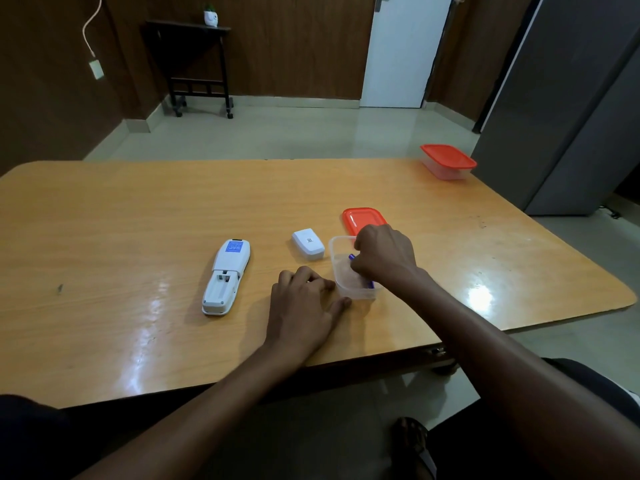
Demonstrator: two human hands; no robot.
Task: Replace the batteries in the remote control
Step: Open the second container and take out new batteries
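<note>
The white remote control [227, 277] lies face down on the wooden tabletop [138, 209], left of the frame's centre, its long axis running from the near edge toward the far edge with a slight tilt to the right. Its battery compartment at the lower end is uncovered and looks empty; a blue label sits at the far end. The white battery cover [308, 244] lies by itself to the right of the remote, apart from it, just beside the upper left corner of a small clear plastic container [334, 258].

The right hand [384, 254] reaches down into that container from above, its grip curled around a purple battery [351, 257] whose end pokes out at the fingers; more purple shows at the container's lower right under the wrist, though whether that is the same battery or a second one cannot be told. The left hand [306, 299] rests on the tabletop just left of the container, fingers loosely bent and grasping nothing, with the thumb and fingertips touching the container's near left wall.

Behind the container, partly hidden by the right hand, an orange-red lid [360, 218] lies flat. Well apart, at the upper right corner of the tabletop, stands a second clear container with an orange-red lid on it [446, 161].
</note>
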